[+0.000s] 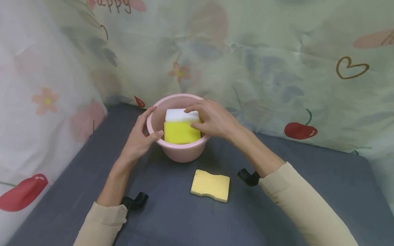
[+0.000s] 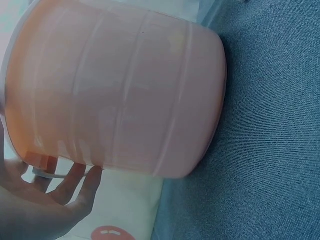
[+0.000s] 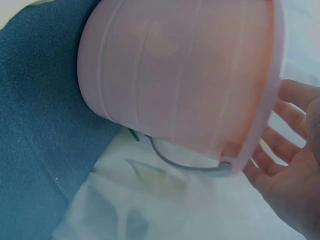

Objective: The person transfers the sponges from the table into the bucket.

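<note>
A pink bucket (image 1: 181, 155) stands upright on the dark cloth-covered table. My left hand (image 1: 136, 140) grips its left rim, thumb at the front edge and fingers round the outside. Inside the bucket is a bright yellow sponge (image 1: 181, 134), with a white sponge-like block (image 1: 175, 115) right behind it. My right hand (image 1: 215, 119) is over the bucket's right rim, its thumb and fingers parted above the two blocks. In the right wrist view that hand (image 3: 295, 165) shows spread fingers by the rim; the blocks are hidden there by the bucket wall.
A pale yellow sponge (image 1: 210, 185) with notched sides lies flat on the table (image 1: 172, 212), in front of the bucket. Behind hangs a printed curtain (image 1: 261, 68). The bucket's grey handle (image 3: 185, 167) hangs along its far side.
</note>
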Motion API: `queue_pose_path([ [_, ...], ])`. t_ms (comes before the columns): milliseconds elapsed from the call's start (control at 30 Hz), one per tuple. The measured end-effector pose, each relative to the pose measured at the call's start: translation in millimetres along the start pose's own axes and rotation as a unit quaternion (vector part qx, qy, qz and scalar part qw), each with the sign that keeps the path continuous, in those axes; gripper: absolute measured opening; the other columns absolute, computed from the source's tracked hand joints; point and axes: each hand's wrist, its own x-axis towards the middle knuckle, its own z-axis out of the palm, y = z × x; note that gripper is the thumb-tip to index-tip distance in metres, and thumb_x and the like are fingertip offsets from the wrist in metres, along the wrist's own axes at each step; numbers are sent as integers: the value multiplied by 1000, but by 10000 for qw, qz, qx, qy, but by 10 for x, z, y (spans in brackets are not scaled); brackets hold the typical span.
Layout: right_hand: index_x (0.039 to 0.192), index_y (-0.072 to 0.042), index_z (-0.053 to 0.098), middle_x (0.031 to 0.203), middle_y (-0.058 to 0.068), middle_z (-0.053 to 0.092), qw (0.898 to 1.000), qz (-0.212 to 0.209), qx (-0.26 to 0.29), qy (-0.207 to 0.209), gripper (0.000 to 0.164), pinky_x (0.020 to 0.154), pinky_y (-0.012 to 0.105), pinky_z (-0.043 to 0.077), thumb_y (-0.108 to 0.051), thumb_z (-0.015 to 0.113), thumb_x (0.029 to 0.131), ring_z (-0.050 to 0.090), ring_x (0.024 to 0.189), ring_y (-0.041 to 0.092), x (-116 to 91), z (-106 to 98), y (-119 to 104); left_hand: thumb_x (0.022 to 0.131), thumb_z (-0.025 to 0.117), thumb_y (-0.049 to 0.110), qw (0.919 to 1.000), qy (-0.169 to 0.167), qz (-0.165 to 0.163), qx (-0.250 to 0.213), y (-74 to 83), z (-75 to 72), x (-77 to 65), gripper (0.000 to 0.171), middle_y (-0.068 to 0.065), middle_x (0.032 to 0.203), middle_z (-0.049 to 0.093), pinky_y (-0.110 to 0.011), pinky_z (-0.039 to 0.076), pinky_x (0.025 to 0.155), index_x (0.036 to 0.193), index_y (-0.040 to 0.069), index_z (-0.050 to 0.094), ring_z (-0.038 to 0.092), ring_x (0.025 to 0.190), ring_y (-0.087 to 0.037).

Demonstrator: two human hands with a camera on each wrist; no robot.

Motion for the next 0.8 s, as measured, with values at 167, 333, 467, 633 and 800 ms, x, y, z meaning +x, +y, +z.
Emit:
queue_pose_path([
  [167,127,-12,67,130,3,63,9999,-106,-21,122,40,102,41,42,-22,72,89,55,121,23,-188,-51,-24,89,71,16,10000,2,-6,21,6,0,1,78,-8,152,30,-50,42,104,156,27,32,37,133,-27],
  [333,126,-11,68,134,5,60,9997,-188,-6,158,39,94,40,47,-20,73,88,63,102,21,-344,-72,-48,89,71,17,10000,15,6,54,10,-5,-8,78,-8,152,30,-50,43,103,156,28,32,37,133,-27],
  [467,127,-12,68,135,4,59,9995,-258,3,184,38,95,40,46,-18,72,89,62,105,19,-471,-90,-56,90,71,18,10000,5,-2,49,7,-2,-5,77,-7,152,30,-50,43,103,156,29,32,37,133,-27],
  [633,126,-12,69,132,1,61,9985,-432,75,330,35,102,42,44,-18,71,91,54,123,20,-604,-91,-52,90,70,19,9999,23,-51,95,7,-7,-7,77,-5,154,29,-50,42,104,156,31,31,36,134,-26],
  [800,124,-13,69,130,-2,62,9974,-533,223,435,36,103,41,43,-22,75,90,54,124,18,-739,-85,-62,90,70,18,9999,15,-60,103,10,0,-7,78,-6,154,29,-50,42,104,156,30,30,36,134,-27],
])
